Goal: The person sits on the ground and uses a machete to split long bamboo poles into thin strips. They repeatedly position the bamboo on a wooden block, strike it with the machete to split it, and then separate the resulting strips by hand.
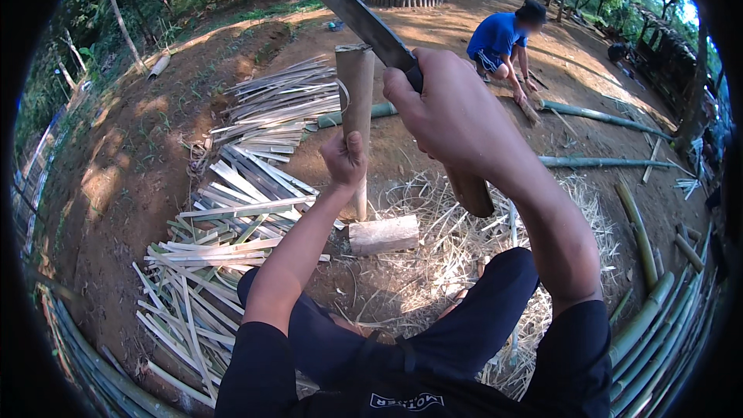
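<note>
My left hand (344, 159) grips an upright piece of split bamboo (356, 93) that stands on the ground beside a short wooden block (383, 234). My right hand (445, 104) is raised above it, closed around the wooden handle (472, 190) of a long machete. The machete's blade (348, 8) points up and to the left, over the top of the bamboo piece. My knees in dark trousers are at the lower middle.
A heap of flat bamboo strips (232, 217) lies to the left. Shavings and straw (449, 248) cover the ground in front. Whole green bamboo poles (658, 310) lie at the right. A person in a blue shirt (499, 39) crouches farther back on the dirt.
</note>
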The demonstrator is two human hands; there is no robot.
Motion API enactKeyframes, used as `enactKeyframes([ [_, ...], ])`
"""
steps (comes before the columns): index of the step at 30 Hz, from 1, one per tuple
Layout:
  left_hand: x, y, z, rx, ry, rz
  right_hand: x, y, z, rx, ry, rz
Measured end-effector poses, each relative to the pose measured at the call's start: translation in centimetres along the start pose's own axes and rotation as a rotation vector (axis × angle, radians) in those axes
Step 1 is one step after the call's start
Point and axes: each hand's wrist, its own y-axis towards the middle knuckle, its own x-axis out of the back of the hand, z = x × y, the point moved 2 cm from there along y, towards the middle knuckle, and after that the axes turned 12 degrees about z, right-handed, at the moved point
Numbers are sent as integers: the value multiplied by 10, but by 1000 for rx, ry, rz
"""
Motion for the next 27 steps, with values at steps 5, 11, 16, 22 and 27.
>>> enactKeyframes([
  [5,5,2,-2,-8,25,49,4,1,-2,-27,6,11],
  [11,9,2,-11,-58,69,58,2,-1,7,-74,52,8],
  [16,21,-6,-36,131,-122,163,4,-4,9,-57,-14,-10],
  [22,37,5,-36,174,-174,302,1,-4,9,-107,15,-28],
  [27,91,60,-72,-275,164,-247,0,0,19,-98,-1,-3],
])
